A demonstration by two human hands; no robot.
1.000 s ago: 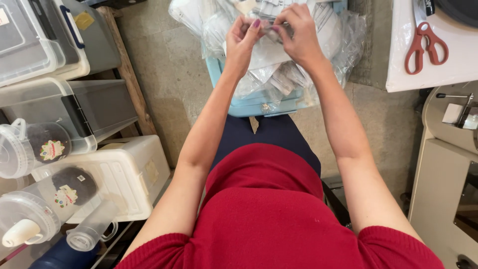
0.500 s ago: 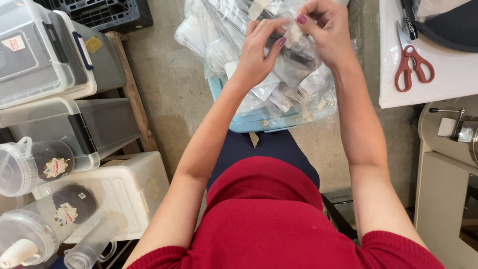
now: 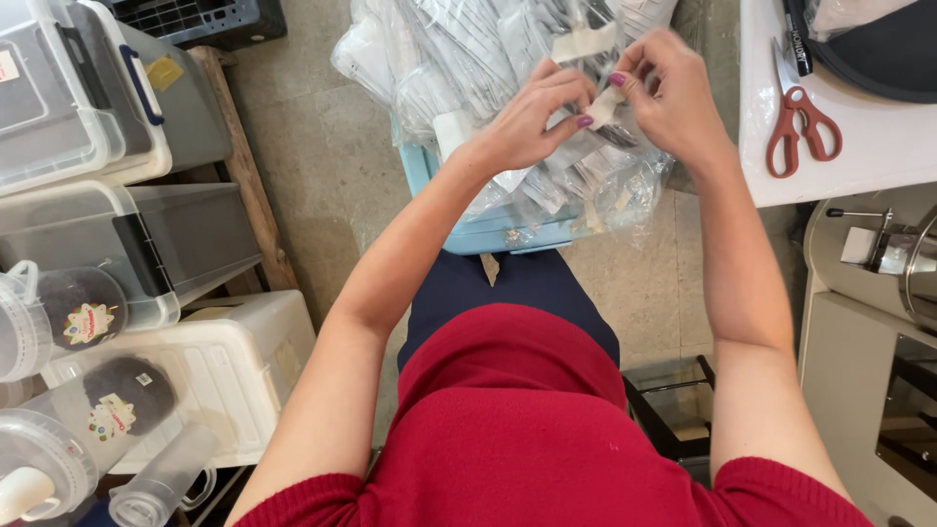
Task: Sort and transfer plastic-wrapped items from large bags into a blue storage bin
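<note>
White tape strip [image 3: 603,107] now pinched between left hand [image 3: 527,122] and right hand [image 3: 669,98] — lower than before

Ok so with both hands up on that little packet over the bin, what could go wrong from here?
The left hand and right hand pinch one small white packet above a heaped pile of clear bags in the blue bin. If it slips, it could vanish among similar packets. The pile overhangs the bin's rim, so a nudge might spill bags onto the floor. The red scissors lie near the table edge, close to the right arm.
</note>
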